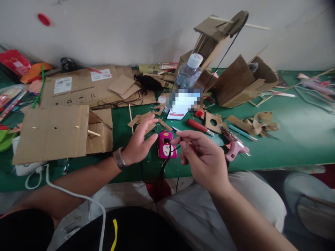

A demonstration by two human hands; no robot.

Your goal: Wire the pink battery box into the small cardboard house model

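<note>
My left hand (140, 143), with a watch on its wrist, hovers at the left of a small magenta device (166, 152). Its fingers are stretched out and it holds nothing. The device lies on the green table, has a white cartoon face, and a black cord (164, 164) runs from it toward the table's front edge. On the other side, my right hand (202, 153) pinches a thin pointed piece (175, 129) with a pale tip; most of it is hidden by the fingers, so its kind is unclear. Just beyond lie a red-handled craft knife (196, 125) and a lit phone (180, 109).
A cardboard box with a stick (54, 134) stands at the left. A pink glue gun (235, 146) lies at the right. Behind are a plastic bottle (187, 76), a tall cardboard structure with a wheel (239, 22), and an open cardboard box (235, 83). A white cable (78, 197) crosses my left forearm.
</note>
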